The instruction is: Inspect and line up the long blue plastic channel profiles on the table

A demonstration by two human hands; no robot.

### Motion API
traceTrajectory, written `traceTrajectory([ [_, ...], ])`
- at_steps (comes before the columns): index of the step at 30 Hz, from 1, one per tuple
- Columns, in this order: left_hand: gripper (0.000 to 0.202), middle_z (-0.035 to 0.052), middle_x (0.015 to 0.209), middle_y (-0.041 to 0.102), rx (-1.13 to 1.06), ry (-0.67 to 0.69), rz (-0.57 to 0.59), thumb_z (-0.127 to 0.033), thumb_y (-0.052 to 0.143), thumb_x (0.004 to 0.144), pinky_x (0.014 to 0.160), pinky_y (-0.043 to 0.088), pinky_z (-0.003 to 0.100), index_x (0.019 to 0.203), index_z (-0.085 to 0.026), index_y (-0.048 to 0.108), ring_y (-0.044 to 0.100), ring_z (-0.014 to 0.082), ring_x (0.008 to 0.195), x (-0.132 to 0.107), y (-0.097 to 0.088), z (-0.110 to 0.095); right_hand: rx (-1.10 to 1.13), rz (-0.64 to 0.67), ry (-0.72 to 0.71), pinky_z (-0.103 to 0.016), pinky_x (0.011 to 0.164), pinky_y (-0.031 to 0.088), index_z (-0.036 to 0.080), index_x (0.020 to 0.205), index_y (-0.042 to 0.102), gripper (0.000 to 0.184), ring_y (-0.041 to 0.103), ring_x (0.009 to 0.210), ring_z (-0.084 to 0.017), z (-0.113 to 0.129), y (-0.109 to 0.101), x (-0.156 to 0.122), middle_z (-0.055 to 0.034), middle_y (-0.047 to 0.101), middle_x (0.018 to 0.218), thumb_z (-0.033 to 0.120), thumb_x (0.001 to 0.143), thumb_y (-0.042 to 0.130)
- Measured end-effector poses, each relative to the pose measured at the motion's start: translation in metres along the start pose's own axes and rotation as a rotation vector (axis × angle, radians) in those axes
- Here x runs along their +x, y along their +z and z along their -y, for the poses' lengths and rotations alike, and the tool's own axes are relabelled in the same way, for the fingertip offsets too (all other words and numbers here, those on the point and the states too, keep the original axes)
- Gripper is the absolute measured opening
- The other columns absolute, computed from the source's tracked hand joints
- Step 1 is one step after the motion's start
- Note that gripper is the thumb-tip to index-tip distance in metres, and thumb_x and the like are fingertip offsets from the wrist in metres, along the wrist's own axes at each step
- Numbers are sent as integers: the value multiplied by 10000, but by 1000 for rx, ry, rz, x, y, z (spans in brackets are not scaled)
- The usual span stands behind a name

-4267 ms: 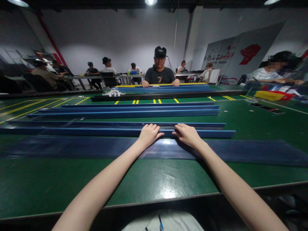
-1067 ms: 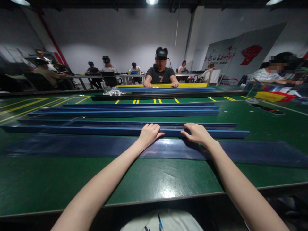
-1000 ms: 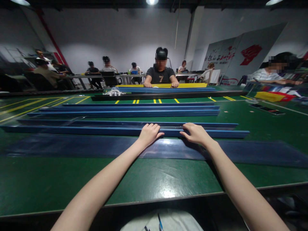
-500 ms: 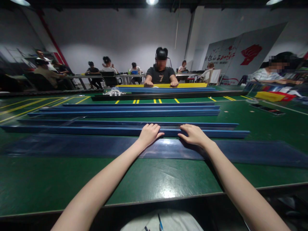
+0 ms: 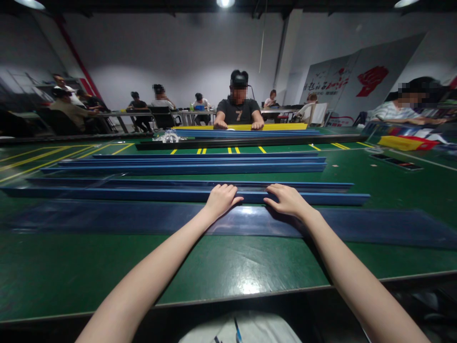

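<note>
A long blue plastic channel [image 5: 171, 195] lies across the table in front of me, its raised walls running left to right. My left hand [image 5: 222, 196] rests over the channel's near wall, fingers curled to the far side and thumb along the near side. To its right, my right hand [image 5: 283, 197] grips the same wall in the same way, a short gap between the two. Under my wrists lies a flat, clear bluish plastic strip [image 5: 124, 219]. My fingertips are partly hidden inside the channel.
More blue channels [image 5: 200, 166] lie beyond, then a black rail [image 5: 257, 142] and a yellow strip [image 5: 285, 126] at a co-worker's hands. A phone [image 5: 396, 162] and a yellow tray [image 5: 403, 142] sit at right. The green table's [image 5: 228, 267] front edge is close to me.
</note>
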State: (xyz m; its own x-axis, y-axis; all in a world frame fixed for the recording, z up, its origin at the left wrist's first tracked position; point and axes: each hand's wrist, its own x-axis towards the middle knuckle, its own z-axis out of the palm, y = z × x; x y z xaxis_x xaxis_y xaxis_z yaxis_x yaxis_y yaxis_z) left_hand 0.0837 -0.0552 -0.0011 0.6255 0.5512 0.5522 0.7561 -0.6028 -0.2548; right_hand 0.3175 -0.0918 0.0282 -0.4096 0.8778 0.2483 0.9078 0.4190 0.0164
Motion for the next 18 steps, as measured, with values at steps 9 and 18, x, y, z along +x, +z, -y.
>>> traceTrajectory([
  [9,326,46,750,626,-10,-5,5,-464,475,851,613,301,289,793,-155,558,559,178,727,0,2,0,-10,-18,-13,-295,829,409,154,1017,610,325,561,1002,-222,0,0,-1,-109,618,1104,367,846,434],
  [18,332,47,732,627,-10,-6,3,-467,470,853,607,298,291,773,-158,559,566,179,714,0,2,0,10,-21,-10,-319,848,414,148,1050,614,349,559,1024,-234,-1,3,0,-125,612,1123,369,845,438],
])
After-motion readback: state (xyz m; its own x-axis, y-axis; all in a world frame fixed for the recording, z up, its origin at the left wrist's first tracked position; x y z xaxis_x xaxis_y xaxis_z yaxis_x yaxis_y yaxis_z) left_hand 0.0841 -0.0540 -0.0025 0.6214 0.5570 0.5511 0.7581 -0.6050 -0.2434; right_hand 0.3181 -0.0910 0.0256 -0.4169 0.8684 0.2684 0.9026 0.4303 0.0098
